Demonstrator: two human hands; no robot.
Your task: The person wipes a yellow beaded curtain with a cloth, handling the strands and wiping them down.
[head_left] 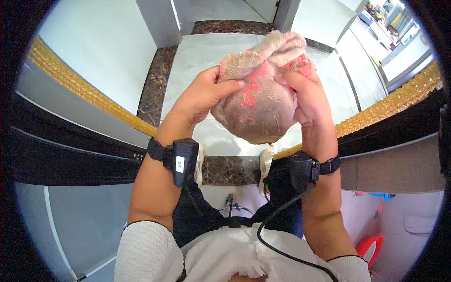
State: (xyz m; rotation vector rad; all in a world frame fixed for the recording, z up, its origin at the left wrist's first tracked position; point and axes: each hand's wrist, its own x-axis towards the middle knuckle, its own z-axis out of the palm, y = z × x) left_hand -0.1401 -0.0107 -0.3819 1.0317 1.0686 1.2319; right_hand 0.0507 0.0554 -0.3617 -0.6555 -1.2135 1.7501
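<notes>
A worn cloth [260, 102], greyish-beige with pink-red patches and loose threads, is bunched up in front of me above the tiled floor. My left hand [211, 91] grips its left side, thumb lying on top. On the right side my right hand [304, 93] pinches a fold, the thumb pressed into the fabric. The fingers beneath the cloth are hidden. Each wrist carries a strapped black device, the left one [185, 162] bearing a small white label and the right one [303, 170] with a black cable.
Dark marble strips [230, 170] border the pale floor tiles [176, 81]. Gold textured trim edges the door frame at left [95, 93] and right [387, 105]. My shoes [266, 169] stand at the threshold. A red basin [370, 250] is at lower right, and a metal tap-like fitting [229, 202] lies between my legs.
</notes>
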